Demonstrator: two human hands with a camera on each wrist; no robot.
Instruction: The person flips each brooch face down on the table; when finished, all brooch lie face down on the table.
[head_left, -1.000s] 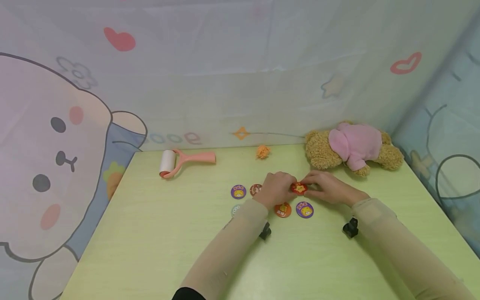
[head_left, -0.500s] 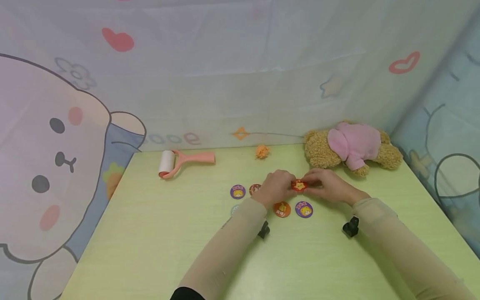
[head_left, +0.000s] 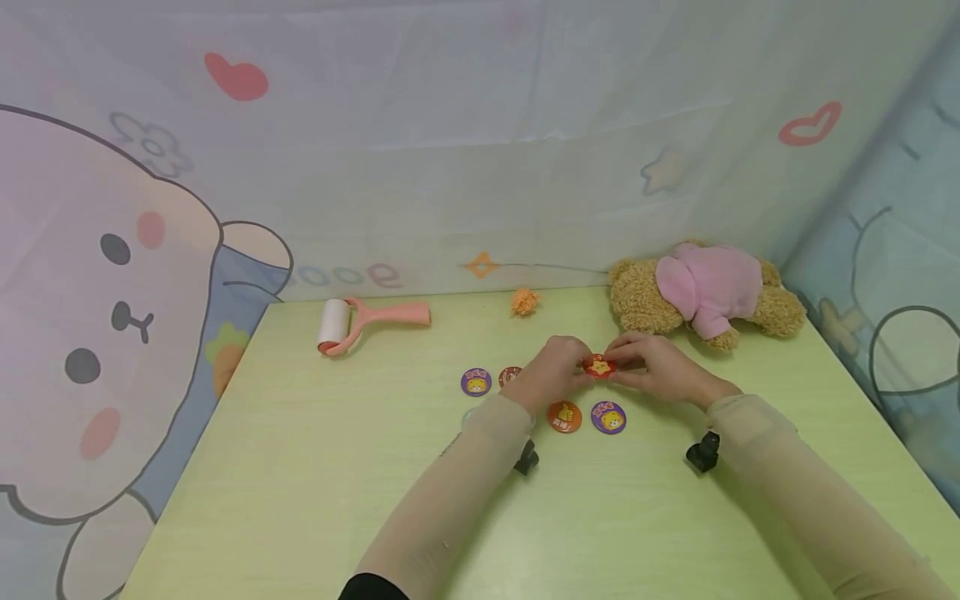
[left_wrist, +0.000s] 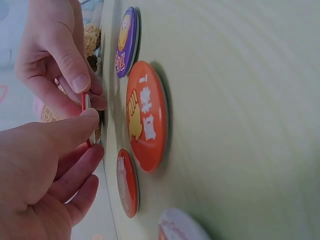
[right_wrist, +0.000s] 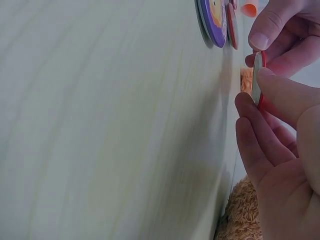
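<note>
A round red badge with a yellow star is pinched at its left edge by my left hand and at its right edge by my right hand. Both wrist views show the badge edge-on and lifted off the table, thumbs against its pale back. Nearer me lie an orange thumbs-up badge and a purple bear badge. Left of my left hand are another purple bear badge and a brownish-red one. My left wrist hides most of a pale badge.
A pink-handled lint roller lies at the table's back left. Near the back edge sits a small orange crumpled lump. A teddy bear in a pink top lies behind my right hand. Printed cloth hangs behind the table.
Both hands have moved slightly away from me and upward in view, with the red star badge still pinched between them. The other badges stay in place.
</note>
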